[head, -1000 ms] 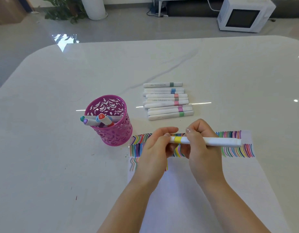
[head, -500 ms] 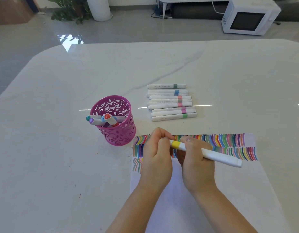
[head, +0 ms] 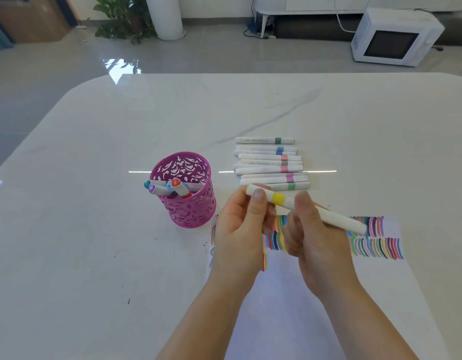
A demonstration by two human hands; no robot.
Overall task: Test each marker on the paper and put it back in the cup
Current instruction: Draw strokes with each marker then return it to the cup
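Fingers of the left hand (head: 237, 229) are curled, with the thumb laid on top, pinching the left end of a white yellow-banded marker (head: 278, 198). The right hand (head: 310, 240) has its fingers wrapped round the barrel just to the right of the yellow band. The marker is held in the air and slants down to the right, so that its far end hangs over the paper (head: 380, 276). Whether the cap is still fully seated I cannot tell.

The paper lies along the near edge of the table (head: 82, 229) and carries two rows of short coloured strokes across its top, partly hidden behind both hands.

Just left of the hands stands a magenta cut-out metal cup (head: 188, 211), upright, near the paper's top left corner. It holds several capped markers (head: 170, 188), which lean towards its left rim; teal, purple, blue and red-orange end caps show.

Beyond the hands, towards the middle of the table, a row of white markers (head: 269, 165) lies side by side, with bands in grey-green, blue, pink, mauve and green.

A white microwave (head: 391, 37) sits on the floor past the far right corner.
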